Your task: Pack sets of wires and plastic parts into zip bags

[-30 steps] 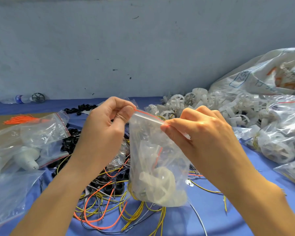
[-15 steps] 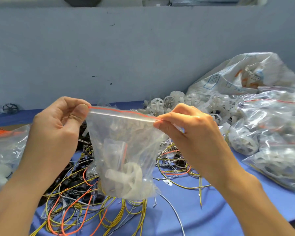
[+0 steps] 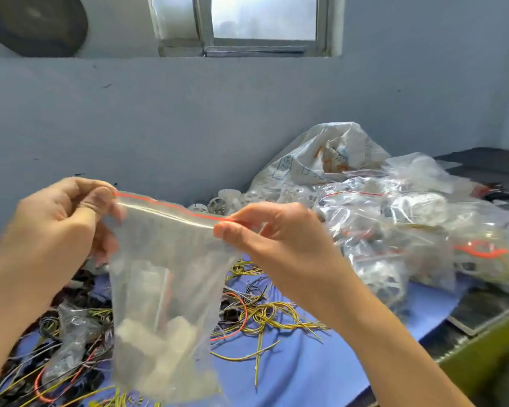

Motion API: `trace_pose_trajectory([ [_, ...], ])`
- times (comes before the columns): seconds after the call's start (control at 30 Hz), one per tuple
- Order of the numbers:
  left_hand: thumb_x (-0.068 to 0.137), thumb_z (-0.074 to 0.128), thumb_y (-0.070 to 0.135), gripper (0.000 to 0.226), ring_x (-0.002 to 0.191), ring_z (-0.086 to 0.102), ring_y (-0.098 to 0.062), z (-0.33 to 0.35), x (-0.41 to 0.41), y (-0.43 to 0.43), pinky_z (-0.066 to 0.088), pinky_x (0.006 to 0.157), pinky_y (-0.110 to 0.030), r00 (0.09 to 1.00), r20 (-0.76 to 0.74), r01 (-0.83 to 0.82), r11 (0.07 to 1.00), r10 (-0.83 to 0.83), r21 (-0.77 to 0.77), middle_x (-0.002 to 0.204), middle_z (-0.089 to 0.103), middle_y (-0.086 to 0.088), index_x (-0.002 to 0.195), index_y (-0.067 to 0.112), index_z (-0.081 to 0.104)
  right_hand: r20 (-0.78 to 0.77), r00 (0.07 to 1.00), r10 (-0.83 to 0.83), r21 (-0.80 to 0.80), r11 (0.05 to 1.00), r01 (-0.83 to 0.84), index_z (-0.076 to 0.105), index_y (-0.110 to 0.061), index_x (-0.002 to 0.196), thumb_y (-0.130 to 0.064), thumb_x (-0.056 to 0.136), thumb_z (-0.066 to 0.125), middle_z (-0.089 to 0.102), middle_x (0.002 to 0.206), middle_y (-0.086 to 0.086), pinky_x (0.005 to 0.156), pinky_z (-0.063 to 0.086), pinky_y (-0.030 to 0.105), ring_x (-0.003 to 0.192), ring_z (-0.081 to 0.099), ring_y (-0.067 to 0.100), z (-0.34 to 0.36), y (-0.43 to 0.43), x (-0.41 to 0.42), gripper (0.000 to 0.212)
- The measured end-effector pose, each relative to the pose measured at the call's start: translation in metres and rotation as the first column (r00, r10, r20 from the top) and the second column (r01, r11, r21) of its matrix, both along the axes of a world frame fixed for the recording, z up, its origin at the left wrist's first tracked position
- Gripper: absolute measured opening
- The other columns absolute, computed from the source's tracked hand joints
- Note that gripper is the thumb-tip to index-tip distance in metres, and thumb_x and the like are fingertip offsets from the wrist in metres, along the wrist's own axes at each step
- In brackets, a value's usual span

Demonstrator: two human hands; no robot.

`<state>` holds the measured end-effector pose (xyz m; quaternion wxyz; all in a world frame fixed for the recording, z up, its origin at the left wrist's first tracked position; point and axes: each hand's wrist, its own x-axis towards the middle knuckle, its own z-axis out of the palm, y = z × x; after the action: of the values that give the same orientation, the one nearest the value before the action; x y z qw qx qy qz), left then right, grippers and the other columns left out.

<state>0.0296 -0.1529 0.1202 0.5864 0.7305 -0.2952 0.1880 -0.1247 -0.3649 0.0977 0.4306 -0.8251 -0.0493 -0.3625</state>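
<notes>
A clear zip bag [image 3: 165, 289] with a red strip along its top hangs in the air between my hands, blurred. White plastic parts and a thin red wire lie in its bottom. My left hand [image 3: 56, 230] pinches the bag's top left corner. My right hand [image 3: 282, 242] pinches the top right corner, so the zip edge is stretched between them. Loose yellow, orange and black wires [image 3: 262, 315] lie tangled on the blue table cover [image 3: 306, 365] under the bag.
A heap of filled zip bags [image 3: 409, 230] lies at the right, with a large white sack [image 3: 323, 157] and loose white plastic wheels [image 3: 221, 202] behind it. Black parts [image 3: 83, 289] sit left among the wires. The table's right edge [image 3: 482, 327] is close.
The view has swung right and up, showing a window. My hands have moved further apart along the zip edge, and the bag hangs stretched wider than before.
</notes>
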Motion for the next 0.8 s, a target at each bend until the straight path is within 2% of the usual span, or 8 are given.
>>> trace_pose_trajectory([
  [0.1, 0.1, 0.049, 0.026, 0.027, 0.038, 0.057, -0.009, 0.019, 0.032, -0.05, 0.045, 0.034, -0.018, 0.999, -0.028, -0.041, 0.997, 0.043, 0.072, 0.068, 0.068, 0.013, 0.081, 0.033, 0.065, -0.05, 0.996, -0.071, -0.009, 0.997, 0.07, 0.077, -0.024, 0.091, -0.037, 0.09, 0.068, 0.065, 0.066, -0.015, 0.06, 0.044, 0.021, 0.063, 0.056, -0.002, 0.01, -0.025, 0.02, 0.017],
  [0.2, 0.098, 0.047, 0.017, 0.023, 0.042, 0.061, -0.008, 0.036, 0.066, -0.123, 0.05, 0.041, -0.019, 0.999, -0.04, 0.013, 0.991, -0.008, 0.135, 0.07, 0.066, 0.004, 0.082, 0.021, 0.062, -0.139, 0.973, -0.184, 0.017, 0.982, 0.188, 0.078, -0.02, 0.095, -0.037, 0.09, 0.066, 0.07, 0.073, -0.01, 0.071, 0.054, 0.035, 0.069, 0.062, 0.008, 0.016, -0.073, 0.049, 0.021],
  [0.33, 0.089, 0.039, 0.009, 0.03, 0.058, 0.064, -0.028, 0.036, 0.104, -0.263, 0.06, 0.06, -0.041, 0.998, -0.053, 0.049, 0.937, -0.032, 0.345, 0.074, 0.068, -0.018, 0.07, 0.004, 0.062, -0.287, 0.83, -0.478, -0.12, 0.878, 0.464, 0.076, -0.02, 0.095, -0.037, 0.091, 0.06, 0.074, 0.093, 0.004, 0.079, 0.053, 0.036, 0.093, 0.067, 0.027, 0.007, -0.172, 0.09, 0.023],
  [0.43, 0.092, 0.04, 0.012, 0.031, 0.089, 0.066, -0.039, -0.001, 0.115, -0.372, 0.053, 0.077, -0.041, 0.999, -0.033, -0.003, 0.855, 0.024, 0.519, 0.094, 0.07, -0.024, 0.091, -0.003, 0.067, -0.373, 0.589, -0.717, -0.423, 0.696, 0.58, 0.069, -0.014, 0.103, -0.028, 0.096, 0.051, 0.068, 0.111, 0.012, 0.073, 0.042, 0.032, 0.106, 0.062, 0.035, -0.02, -0.244, 0.108, 0.024],
  [0.53, 0.094, 0.042, 0.015, 0.03, 0.107, 0.06, -0.04, -0.069, 0.107, -0.463, 0.046, 0.082, -0.036, 0.989, -0.118, 0.14, 0.816, -0.088, 0.561, 0.112, 0.066, -0.025, 0.107, -0.002, 0.062, -0.382, 0.424, -0.821, -0.586, 0.57, 0.576, 0.065, -0.013, 0.111, -0.02, 0.097, 0.048, 0.064, 0.118, 0.014, 0.075, 0.042, 0.034, 0.11, 0.062, 0.036, -0.052, -0.296, 0.108, 0.023],
  [0.63, 0.096, 0.043, 0.018, 0.031, 0.115, 0.056, -0.036, -0.112, 0.09, -0.499, 0.048, 0.091, -0.037, 0.942, -0.19, 0.337, 0.77, -0.278, 0.542, 0.125, 0.057, -0.022, 0.12, 0.005, 0.056, -0.337, 0.377, -0.863, -0.687, 0.499, 0.528, 0.065, -0.014, 0.113, -0.025, 0.1, 0.046, 0.065, 0.116, 0.015, 0.073, 0.04, 0.035, 0.108, 0.063, 0.037, -0.073, -0.316, 0.108, 0.026],
  [0.7, 0.098, 0.043, 0.018, 0.038, 0.128, 0.045, -0.03, -0.118, 0.089, -0.5, 0.038, 0.103, -0.033, 0.935, -0.149, 0.349, 0.753, -0.322, 0.558, 0.137, 0.049, -0.019, 0.135, 0.009, 0.048, -0.31, 0.372, -0.875, -0.702, 0.475, 0.531, 0.063, -0.014, 0.116, -0.03, 0.102, 0.043, 0.064, 0.118, 0.014, 0.071, 0.038, 0.036, 0.108, 0.064, 0.036, -0.078, -0.317, 0.11, 0.03],
  [0.8, 0.098, 0.043, 0.014, 0.048, 0.135, 0.04, -0.023, -0.096, 0.091, -0.478, 0.031, 0.104, -0.025, 0.92, -0.174, 0.39, 0.775, -0.352, 0.496, 0.146, 0.042, -0.015, 0.146, 0.017, 0.039, -0.195, 0.386, -0.901, -0.694, 0.405, 0.595, 0.05, -0.012, 0.129, -0.029, 0.101, 0.043, 0.047, 0.131, 0.014, 0.086, 0.045, 0.041, 0.117, 0.053, 0.034, -0.071, -0.295, 0.113, 0.034],
])
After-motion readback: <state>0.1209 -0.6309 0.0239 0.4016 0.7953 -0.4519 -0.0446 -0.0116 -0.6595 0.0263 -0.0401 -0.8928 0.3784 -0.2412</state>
